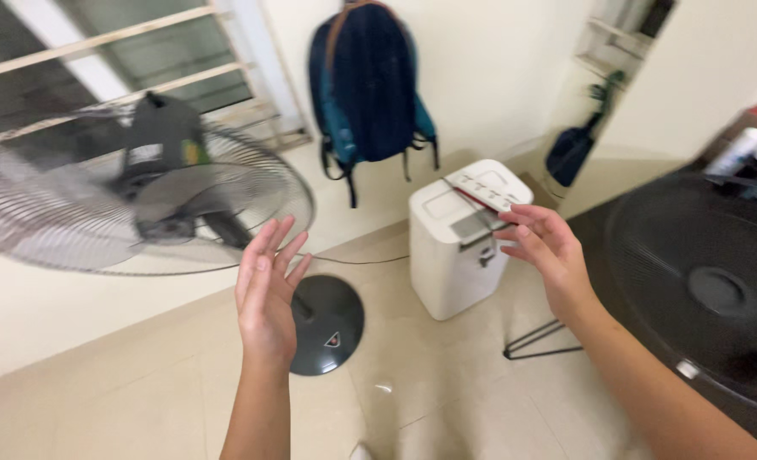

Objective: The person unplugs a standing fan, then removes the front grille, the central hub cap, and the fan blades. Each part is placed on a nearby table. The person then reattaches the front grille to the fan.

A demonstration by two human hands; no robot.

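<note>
Two bare hands are hovering mid-frame, both open and holding nothing. The left hand (266, 290), fingers spread, is reaching toward a standing fan (140, 200) at upper left. The right hand (547, 254) is hanging before a white boxy appliance (459, 247) at centre.

A navy backpack (370, 81) hangs on the wall above a white bin (459, 255).

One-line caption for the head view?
Both empty hands, left hand and right hand, raised open between a pedestal fan and a white floor appliance.
</note>
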